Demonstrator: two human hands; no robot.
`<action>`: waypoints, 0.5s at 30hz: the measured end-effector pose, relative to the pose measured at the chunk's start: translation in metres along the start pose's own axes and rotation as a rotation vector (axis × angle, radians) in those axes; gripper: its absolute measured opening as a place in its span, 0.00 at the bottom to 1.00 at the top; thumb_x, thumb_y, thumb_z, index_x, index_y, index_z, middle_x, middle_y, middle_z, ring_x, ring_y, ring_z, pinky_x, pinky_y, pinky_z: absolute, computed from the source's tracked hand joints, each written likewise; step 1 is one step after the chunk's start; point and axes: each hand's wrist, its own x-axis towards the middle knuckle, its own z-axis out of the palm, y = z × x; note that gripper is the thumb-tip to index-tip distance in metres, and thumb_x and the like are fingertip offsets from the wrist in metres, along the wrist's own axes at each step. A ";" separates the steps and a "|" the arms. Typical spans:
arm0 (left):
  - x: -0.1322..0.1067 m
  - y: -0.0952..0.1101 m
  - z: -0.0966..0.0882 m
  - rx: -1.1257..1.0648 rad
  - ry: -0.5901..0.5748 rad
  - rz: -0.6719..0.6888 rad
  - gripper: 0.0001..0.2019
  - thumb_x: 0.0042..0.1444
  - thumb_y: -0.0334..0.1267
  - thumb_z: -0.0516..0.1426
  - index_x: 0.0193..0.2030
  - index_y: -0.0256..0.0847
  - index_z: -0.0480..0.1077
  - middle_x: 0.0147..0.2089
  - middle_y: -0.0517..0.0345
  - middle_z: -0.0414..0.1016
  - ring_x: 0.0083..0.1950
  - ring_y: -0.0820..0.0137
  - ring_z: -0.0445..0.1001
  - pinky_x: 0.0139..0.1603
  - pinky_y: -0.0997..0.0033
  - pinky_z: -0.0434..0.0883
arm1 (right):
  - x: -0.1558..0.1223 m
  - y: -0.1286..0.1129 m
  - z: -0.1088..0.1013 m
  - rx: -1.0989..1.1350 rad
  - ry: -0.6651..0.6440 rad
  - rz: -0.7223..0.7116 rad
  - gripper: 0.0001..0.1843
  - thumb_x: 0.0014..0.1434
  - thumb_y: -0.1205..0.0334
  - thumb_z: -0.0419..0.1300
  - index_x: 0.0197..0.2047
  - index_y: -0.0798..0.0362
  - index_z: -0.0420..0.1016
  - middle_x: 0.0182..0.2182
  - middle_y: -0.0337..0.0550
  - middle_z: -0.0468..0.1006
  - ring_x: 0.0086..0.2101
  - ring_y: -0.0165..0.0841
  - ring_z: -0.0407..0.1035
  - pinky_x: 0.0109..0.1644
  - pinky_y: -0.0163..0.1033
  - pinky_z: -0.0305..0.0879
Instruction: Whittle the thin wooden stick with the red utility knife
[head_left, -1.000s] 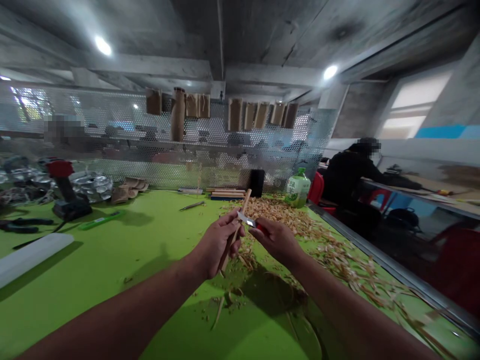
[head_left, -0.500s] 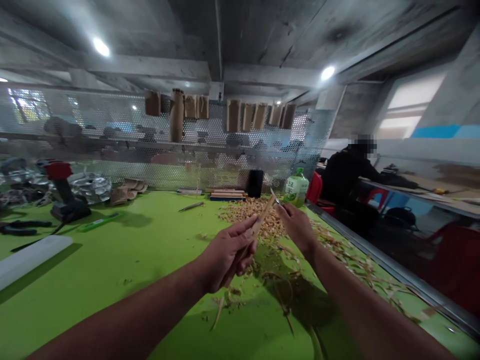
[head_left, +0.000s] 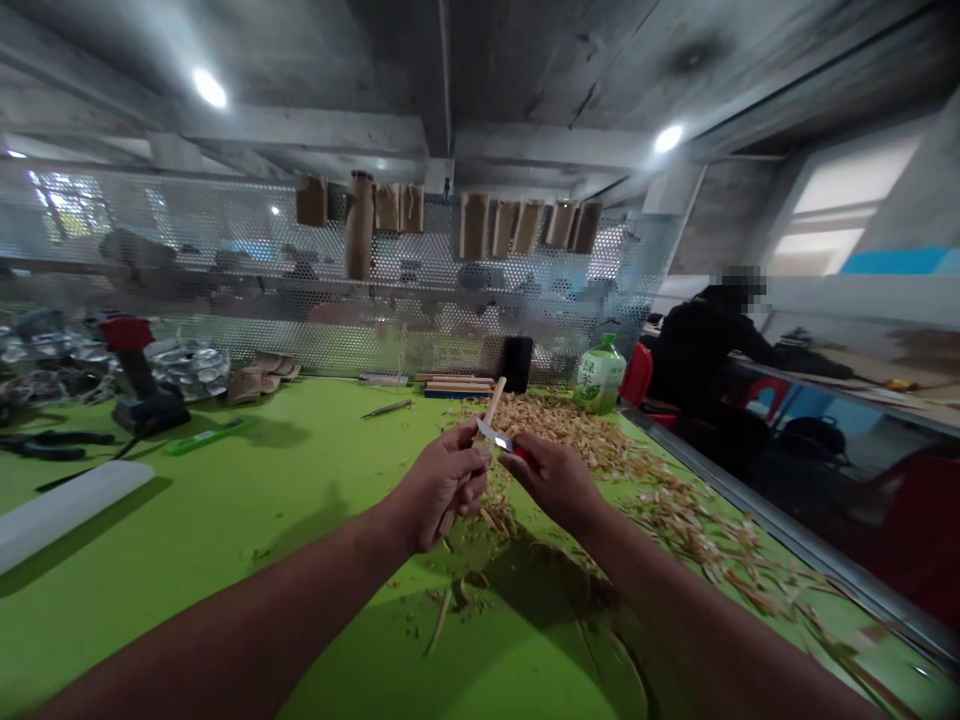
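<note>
My left hand (head_left: 448,482) is wrapped round a slim pale strip of wood or bamboo (head_left: 494,400), whose far end points up and away from me. In my right hand (head_left: 556,473) is a knife (head_left: 496,437) with a short shiny blade and some red on its handle. The blade lies against the strip, just above the left thumb. Beneath and beyond both hands, curled wood shavings (head_left: 600,430) cover the green tabletop (head_left: 300,520).
A green-capped bottle (head_left: 600,375) stands behind the shavings. To the left are a cordless drill (head_left: 135,370), pliers (head_left: 56,443), a green cutter (head_left: 211,435) and a long white block (head_left: 75,512). A perforated metal screen (head_left: 255,290) closes the back. A person (head_left: 705,345) sits at the right.
My right hand has drawn the knife back towards me, from near the strip's far end to close by my left thumb. The left hand has shifted slightly left with the strip.
</note>
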 end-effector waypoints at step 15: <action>-0.012 0.001 0.008 0.077 -0.133 -0.015 0.31 0.56 0.30 0.55 0.67 0.44 0.57 0.29 0.65 0.63 0.18 0.84 0.53 0.15 0.84 0.54 | 0.016 0.047 -0.020 -0.020 0.268 0.289 0.24 0.63 0.43 0.46 0.24 0.50 0.59 0.20 0.37 0.64 0.23 0.31 0.58 0.27 0.36 0.48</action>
